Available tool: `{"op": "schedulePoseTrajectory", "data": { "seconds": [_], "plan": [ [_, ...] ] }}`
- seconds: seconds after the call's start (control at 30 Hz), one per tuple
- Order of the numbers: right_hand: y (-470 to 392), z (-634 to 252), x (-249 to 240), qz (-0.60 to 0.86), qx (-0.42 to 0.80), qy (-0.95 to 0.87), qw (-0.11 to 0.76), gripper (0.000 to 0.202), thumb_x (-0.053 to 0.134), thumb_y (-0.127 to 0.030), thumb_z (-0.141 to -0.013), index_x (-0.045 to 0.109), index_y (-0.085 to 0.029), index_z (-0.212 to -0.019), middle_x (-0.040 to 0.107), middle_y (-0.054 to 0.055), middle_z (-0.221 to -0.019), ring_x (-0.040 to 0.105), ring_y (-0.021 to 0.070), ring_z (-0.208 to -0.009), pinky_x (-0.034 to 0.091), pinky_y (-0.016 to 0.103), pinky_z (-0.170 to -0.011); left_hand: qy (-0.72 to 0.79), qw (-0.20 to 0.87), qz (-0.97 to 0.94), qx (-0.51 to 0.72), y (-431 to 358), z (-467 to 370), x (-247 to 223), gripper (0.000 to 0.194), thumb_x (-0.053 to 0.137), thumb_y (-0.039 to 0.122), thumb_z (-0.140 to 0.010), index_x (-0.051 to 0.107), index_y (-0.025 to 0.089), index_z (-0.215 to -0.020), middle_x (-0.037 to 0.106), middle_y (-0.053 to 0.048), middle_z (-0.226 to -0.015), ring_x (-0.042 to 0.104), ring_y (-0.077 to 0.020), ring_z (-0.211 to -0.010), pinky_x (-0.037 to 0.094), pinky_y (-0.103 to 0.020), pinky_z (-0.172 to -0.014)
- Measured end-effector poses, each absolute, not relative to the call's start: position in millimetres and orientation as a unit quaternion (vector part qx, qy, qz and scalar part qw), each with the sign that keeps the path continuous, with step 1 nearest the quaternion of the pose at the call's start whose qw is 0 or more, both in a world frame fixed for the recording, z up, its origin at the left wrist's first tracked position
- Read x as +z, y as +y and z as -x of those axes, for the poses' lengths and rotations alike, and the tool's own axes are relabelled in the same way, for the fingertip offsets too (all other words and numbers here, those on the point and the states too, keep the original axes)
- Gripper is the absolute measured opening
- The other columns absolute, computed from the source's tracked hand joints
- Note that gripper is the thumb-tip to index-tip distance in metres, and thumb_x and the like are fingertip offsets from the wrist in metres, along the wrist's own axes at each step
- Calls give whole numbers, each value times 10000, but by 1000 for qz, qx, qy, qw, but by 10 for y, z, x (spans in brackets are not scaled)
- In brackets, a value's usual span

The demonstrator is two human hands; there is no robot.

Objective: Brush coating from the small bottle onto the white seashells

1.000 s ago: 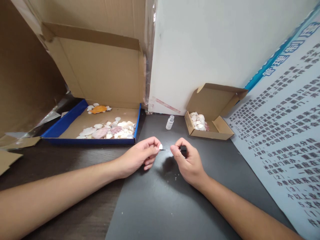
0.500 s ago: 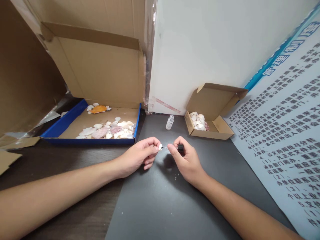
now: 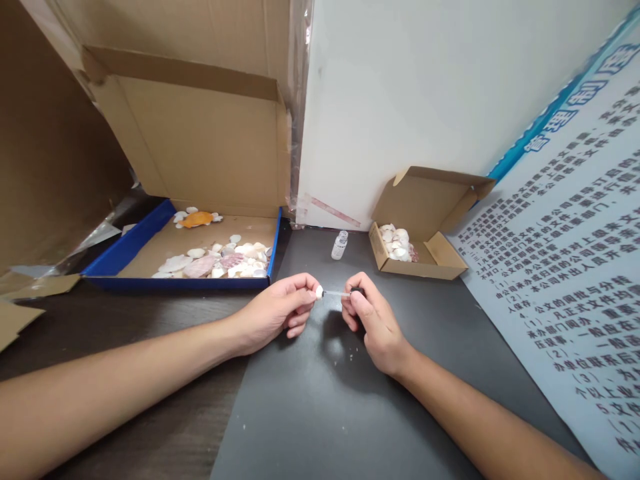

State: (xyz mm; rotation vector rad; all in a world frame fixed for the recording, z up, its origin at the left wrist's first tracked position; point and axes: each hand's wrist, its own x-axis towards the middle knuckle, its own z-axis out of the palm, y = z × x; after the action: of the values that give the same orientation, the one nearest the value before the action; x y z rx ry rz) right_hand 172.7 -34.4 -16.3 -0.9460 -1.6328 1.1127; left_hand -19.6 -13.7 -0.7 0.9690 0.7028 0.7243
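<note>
Between the thumb and fingers of my left hand (image 3: 280, 307) is a small white shell (image 3: 319, 292). My right hand (image 3: 377, 323) is closed on the black cap of a thin brush applicator (image 3: 337, 294). Its stem points left, and its dark tip is at the shell; whether they touch is too small to tell. Beyond the hands, a small clear glass bottle (image 3: 339, 246) with a white label stands upright and uncapped on the dark grey mat (image 3: 310, 413).
An open blue-edged box (image 3: 175, 283) at the left holds several shells and an orange piece with white shells around it. At the right, a small open cardboard box (image 3: 425, 269) contains white shells. A printed poster (image 3: 565, 267) lies along the right side.
My right hand has changed its hold on the applicator. The cap now sits between thumb and fingers, and more of the stem shows. The shell has turned slightly in my left hand.
</note>
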Motion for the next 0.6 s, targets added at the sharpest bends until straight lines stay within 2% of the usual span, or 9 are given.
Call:
{"op": "schedulePoseTrajectory", "data": {
  "seconds": [0.23, 0.4, 0.6],
  "plan": [
    [-362, -1693, -116, 417, 412, -686, 431, 187, 549, -326, -923, 427, -220, -829, 372, -73, -636, 339, 99, -546, 286, 228, -506, 321, 787, -404, 337, -101, 226, 44, 47, 555, 183, -879, 527, 170, -843, 333, 82, -560, 288, -48, -449, 275, -169, -415],
    [-384, -1713, -103, 402, 386, -682, 473, 139, 503, -292, -935, 437, -220, -836, 373, -73, -631, 335, 96, -532, 292, 223, -501, 311, 798, -385, 343, -93, 240, 55, 51, 539, 172, -877, 527, 164, -828, 347, 69, -593, 301, -47, -456, 261, -184, -429],
    [-388, -1702, -89, 409, 377, -710, 432, 149, 545, -290, -908, 451, -216, -821, 389, -72, -611, 361, 96, -526, 298, 220, -493, 311, 806, -370, 342, -83, 245, 54, 86, 522, 166, -878, 494, 172, -797, 345, 63, -594, 300, -54, -459, 239, -191, -433]
  ]
}}
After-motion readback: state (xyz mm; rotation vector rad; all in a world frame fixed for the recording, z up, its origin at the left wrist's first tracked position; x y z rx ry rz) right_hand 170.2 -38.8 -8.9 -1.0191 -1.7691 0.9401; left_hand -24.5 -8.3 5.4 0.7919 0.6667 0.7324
